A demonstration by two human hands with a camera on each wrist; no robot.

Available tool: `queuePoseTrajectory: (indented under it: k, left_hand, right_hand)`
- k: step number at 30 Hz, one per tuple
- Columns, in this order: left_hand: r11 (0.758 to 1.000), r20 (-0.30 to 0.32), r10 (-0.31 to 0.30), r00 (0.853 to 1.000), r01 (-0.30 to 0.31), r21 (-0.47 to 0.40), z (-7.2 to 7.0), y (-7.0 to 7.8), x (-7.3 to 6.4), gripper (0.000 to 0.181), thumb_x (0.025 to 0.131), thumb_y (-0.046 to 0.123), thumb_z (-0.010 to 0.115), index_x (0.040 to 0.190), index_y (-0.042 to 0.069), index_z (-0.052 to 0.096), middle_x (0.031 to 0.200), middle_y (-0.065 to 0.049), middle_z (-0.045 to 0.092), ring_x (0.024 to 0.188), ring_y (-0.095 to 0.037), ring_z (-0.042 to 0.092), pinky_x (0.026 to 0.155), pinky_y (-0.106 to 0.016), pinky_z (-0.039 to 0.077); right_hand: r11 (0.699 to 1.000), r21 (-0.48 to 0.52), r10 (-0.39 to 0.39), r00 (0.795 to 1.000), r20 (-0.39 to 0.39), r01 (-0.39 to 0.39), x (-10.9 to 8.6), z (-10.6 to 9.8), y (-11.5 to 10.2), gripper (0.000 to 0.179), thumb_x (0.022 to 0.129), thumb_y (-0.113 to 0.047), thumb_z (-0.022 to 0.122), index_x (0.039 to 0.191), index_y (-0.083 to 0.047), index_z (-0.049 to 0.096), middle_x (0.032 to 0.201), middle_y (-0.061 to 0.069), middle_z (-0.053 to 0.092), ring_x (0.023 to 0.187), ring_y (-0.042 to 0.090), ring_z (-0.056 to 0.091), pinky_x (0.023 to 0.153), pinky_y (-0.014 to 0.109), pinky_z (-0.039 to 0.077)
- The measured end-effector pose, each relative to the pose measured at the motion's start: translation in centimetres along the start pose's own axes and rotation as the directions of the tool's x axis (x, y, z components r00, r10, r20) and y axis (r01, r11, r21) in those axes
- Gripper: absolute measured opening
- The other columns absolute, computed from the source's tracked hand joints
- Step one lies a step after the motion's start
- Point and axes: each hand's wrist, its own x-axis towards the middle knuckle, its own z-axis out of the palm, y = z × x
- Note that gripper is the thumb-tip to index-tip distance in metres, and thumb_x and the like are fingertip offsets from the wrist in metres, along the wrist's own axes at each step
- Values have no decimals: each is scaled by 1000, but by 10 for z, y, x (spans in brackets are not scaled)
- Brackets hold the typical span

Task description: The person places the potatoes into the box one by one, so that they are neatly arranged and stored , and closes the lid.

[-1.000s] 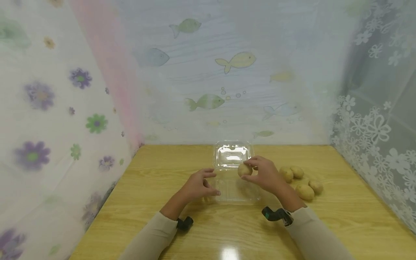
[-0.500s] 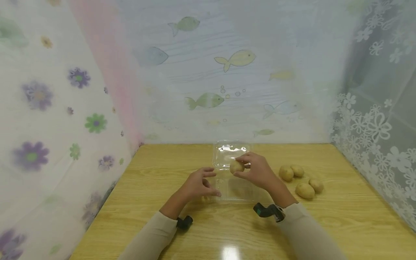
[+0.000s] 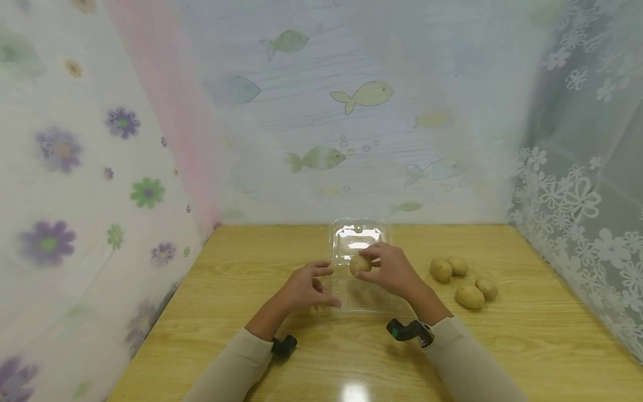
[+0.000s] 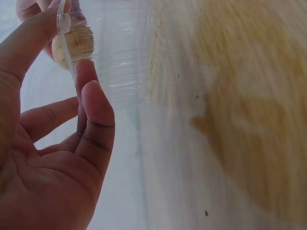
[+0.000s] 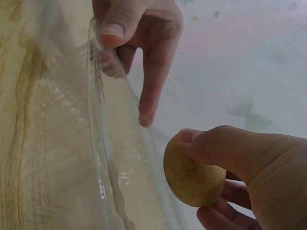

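A clear plastic clamshell container (image 3: 366, 304) lies on the table, its lid (image 3: 341, 240) folded back toward the wall. My left hand (image 3: 305, 287) holds the base by its left rim; in the left wrist view the fingers (image 4: 98, 108) curl at the edge. Over the base, my right hand (image 3: 397, 272) pinches a small round potato (image 3: 359, 266) between thumb and fingers. The right wrist view shows that potato (image 5: 194, 175) raised beside the rim, apart from the plastic. Several other potatoes (image 3: 469, 296) rest to the right of the container.
The wooden table (image 3: 226, 262) meets a pale wall covering with fish prints (image 3: 321, 158) at the back. Flower-patterned sheets (image 3: 47, 243) hang at both sides. Each wrist carries a black camera mount (image 3: 402, 330).
The right hand has moved left with the potato, from the container's right side to over its middle. My left hand stays at the rim.
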Motion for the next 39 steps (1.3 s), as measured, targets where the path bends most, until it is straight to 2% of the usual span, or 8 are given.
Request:
queuePoseTrajectory:
  k: [7, 15, 24, 29, 39]
  left_hand:
    - [1000, -4, -10, 1000, 10, 11, 1, 0, -1, 91, 75, 41, 94, 150, 9, 55, 162, -9, 44, 85, -11, 69, 71, -29, 58]
    - [1000, 0, -8, 1000, 8, 11, 0, -2, -2, 91, 75, 42, 94, 151, 10, 54, 162, -8, 44, 85, -11, 69, 72, -29, 59]
    - [1000, -6, -15, 1000, 15, -12, 2, -2, 1, 94, 74, 39, 96, 152, 13, 52, 154, -6, 54, 81, -12, 71, 69, -31, 60]
    - [1000, 2, -8, 1000, 8, -12, 5, -2, 4, 92, 74, 39, 95, 152, 15, 52, 157, -4, 50, 81, -11, 71, 69, -30, 60]
    - [1000, -11, -14, 1000, 14, 10, 3, -4, 1, 93, 74, 41, 95, 153, 16, 52, 159, -3, 48, 80, -11, 71, 70, -30, 59]
  right_hand:
    - [1000, 22, -5, 1000, 16, 5, -1, 4, -1, 48, 81, -19, 91, 122, -1, 73, 112, 9, 71, 102, 26, 71, 84, 37, 63]
    - [1000, -4, -16, 999, 32, 17, -1, 13, -2, 46, 79, -18, 92, 118, -2, 74, 111, 8, 72, 99, 24, 71, 82, 33, 63]
    - [998, -64, -11, 999, 48, 14, 0, 20, 2, 44, 79, -21, 92, 117, -5, 75, 112, 5, 72, 99, 20, 70, 82, 33, 63]
    - [993, -114, -9, 999, 41, 14, -2, 21, 3, 45, 79, -22, 92, 118, -5, 76, 113, 5, 74, 98, 19, 70, 80, 28, 62]
    - [987, -154, -30, 999, 33, 35, -2, 26, -2, 43, 78, -19, 92, 117, -6, 77, 115, 6, 76, 102, 22, 71, 84, 34, 62]
